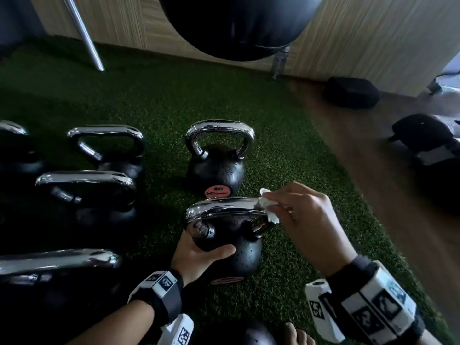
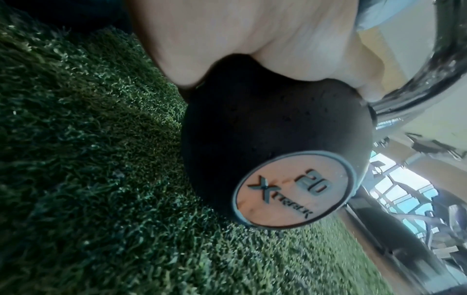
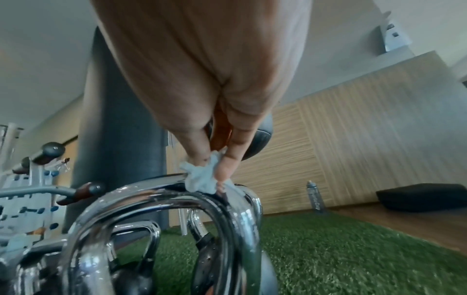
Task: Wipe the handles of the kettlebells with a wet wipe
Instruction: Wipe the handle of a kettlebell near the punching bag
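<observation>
Left hand point(image 1: 199, 257): curled round the kettlebell point(image 1: 231, 255) body, gripping it.
Right hand point(image 1: 306, 220): pinches the wipe point(image 1: 270, 207) against the handle point(image 1: 224, 210), at its right bend.
Kettlebell: on turf point(image 1: 286, 158), between both hands.

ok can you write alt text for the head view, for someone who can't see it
A right hand pinches a white wipe against the chrome handle of a black kettlebell on green turf, while the left hand grips its body. More kettlebells stand behind and to the left.
</observation>
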### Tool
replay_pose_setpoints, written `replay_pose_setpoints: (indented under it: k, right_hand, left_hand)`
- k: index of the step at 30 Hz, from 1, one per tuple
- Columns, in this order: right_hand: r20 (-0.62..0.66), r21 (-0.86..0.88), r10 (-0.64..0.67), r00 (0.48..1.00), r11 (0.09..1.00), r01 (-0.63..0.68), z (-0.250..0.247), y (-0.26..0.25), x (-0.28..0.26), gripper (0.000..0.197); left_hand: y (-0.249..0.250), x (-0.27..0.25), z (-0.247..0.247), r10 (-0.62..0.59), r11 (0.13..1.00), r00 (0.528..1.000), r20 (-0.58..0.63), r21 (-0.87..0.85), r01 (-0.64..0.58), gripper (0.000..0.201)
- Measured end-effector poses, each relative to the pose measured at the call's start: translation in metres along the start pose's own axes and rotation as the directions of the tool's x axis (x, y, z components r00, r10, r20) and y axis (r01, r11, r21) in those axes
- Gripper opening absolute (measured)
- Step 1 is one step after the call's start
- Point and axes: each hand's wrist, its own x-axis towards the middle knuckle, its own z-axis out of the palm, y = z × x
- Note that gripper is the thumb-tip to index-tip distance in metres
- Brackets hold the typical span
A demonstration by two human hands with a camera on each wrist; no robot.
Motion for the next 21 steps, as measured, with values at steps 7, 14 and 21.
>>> replay_pose_setpoints:
  k: [7,14,21]
  right_hand:
    - [0.019,0.184,0.35,0.936,0.919,-0.348,0.014,0.04,-0.014,0.025]
    - [0.087,0.47,0.484,0.871,0.751,-0.464,0.029,0.057,-0.023,0.021]
    - [0.345,0.655,0.556,0.756,0.435,-0.618,0.066,0.06,-0.034,0.016]
  left_hand:
    - [0.003,0.0,-0.001,-0.004,1.0,0.999,0.035,0.009,0.004,0.066]
    - [0.014,-0.003,0.003,0.03,1.0,0.997,0.064,0.007,-0.031,0.065]
    - [0.021,-0.003,0.003,0.009,1.0,0.996,0.093,0.011,-0.01,0.066]
